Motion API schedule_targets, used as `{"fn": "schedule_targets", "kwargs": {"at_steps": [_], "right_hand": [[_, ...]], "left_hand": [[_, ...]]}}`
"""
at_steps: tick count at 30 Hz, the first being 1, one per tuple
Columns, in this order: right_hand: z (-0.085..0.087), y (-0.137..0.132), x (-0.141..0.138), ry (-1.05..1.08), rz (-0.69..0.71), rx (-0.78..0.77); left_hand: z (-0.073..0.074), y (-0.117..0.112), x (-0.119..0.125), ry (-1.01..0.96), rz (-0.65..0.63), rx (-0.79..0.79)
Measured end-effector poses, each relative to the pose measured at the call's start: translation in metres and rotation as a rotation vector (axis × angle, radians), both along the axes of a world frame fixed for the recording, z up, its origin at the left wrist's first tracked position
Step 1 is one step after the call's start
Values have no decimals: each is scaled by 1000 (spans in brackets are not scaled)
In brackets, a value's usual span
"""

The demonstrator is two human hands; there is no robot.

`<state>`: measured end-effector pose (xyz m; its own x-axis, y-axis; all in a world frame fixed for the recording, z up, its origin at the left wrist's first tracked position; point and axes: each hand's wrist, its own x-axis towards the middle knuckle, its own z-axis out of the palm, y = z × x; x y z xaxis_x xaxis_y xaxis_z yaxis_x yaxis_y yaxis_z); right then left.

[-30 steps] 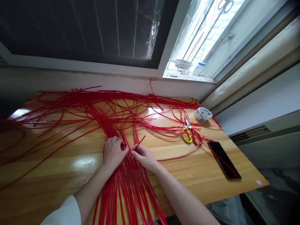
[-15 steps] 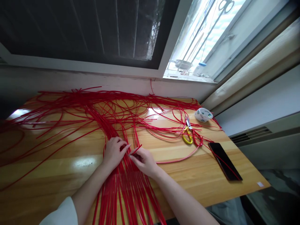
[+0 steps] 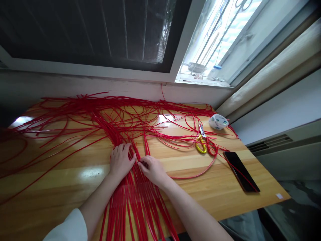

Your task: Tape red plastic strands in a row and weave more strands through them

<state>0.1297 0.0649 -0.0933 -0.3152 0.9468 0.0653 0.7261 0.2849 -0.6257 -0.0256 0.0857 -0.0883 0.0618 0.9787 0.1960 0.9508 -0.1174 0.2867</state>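
Long red plastic strips (image 3: 116, 217) run side by side down the table toward me, with a clear band (image 3: 142, 192), likely tape, across them. My left hand (image 3: 122, 158) rests on the strips above that band, fingers curled over them and thumb toward the right. Close beside it, my right hand (image 3: 151, 169) is closed in a pinch at a strip on the bundle's right side. The fingertips of both hands nearly meet; the exact pinch point is partly hidden by the fingers. A single curved strip (image 3: 198, 174) arcs out to the right of my right hand.
A tangled heap of red strips (image 3: 95, 104) stretches along the back wall. Scissors (image 3: 202, 140) with yellow and red handles lie at the right among loose strips. A roll of tape (image 3: 218, 122) stands behind them, and a black phone (image 3: 241, 171) lies near the right edge.
My right hand's fingers have turned downward, and the short strip end that stuck up from them no longer shows. My left hand has shifted slightly, its fingers drawn closer together.
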Motion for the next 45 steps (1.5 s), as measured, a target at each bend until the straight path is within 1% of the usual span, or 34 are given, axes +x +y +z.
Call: {"fn": "schedule_targets", "kwargs": {"at_steps": [3,6,8,10,12,16,21,23,25,27,28,30,33,35,36,37,38,39,43,44,45], "right_hand": [[-1,1,-1,-6,0,-5],[-1,2,-2,-13,-12,-9],[-1,2,-3,-21,-22,-6],[-1,2,-3,-28,-24,-4],[-1,3,-3,-20,-20,-1],[-3,3,-2,-4,-9,-6],[-4,3,-1,6,-5,-13],[-3,3,-2,7,-8,-14],[-2,2,-2,7,-10,-14],[-1,2,-2,13,-21,-15],[0,2,-2,19,-32,-18],[1,2,-4,44,-62,-31],[1,3,-7,57,-94,-54],[1,3,-9,27,-106,-66],[1,4,-9,5,-112,-70],[1,4,-10,-16,-114,-74],[2,5,-10,-34,-111,-80],[2,6,-9,-51,-102,-88],[5,8,-6,-98,-66,-131],[6,9,-5,-99,-61,-137],[6,9,-5,-97,-54,-142]], "left_hand": [[-1,2,2,11,78,6],[4,3,4,4,137,-30],[8,6,5,-42,162,-79],[11,10,5,-110,168,-131],[11,14,5,-139,175,-138],[6,19,1,-87,169,-91],[1,21,-2,-74,130,-38],[2,23,-1,-83,130,-56],[5,26,-2,-131,141,-112],[8,28,-6,-230,151,-186],[10,28,-10,-311,151,-223],[13,26,-22,-551,115,-314],[21,17,-39,-972,-14,-522],[26,11,-45,-1152,-113,-640],[28,8,-45,-1198,-163,-667],[30,6,-43,-1218,-210,-659],[31,5,-40,-1223,-242,-612],[32,4,-36,-1219,-259,-530],[33,4,-24,-1157,-272,-102],[34,4,-23,-1134,-297,-39],[36,2,-22,-1109,-338,-12]]}}
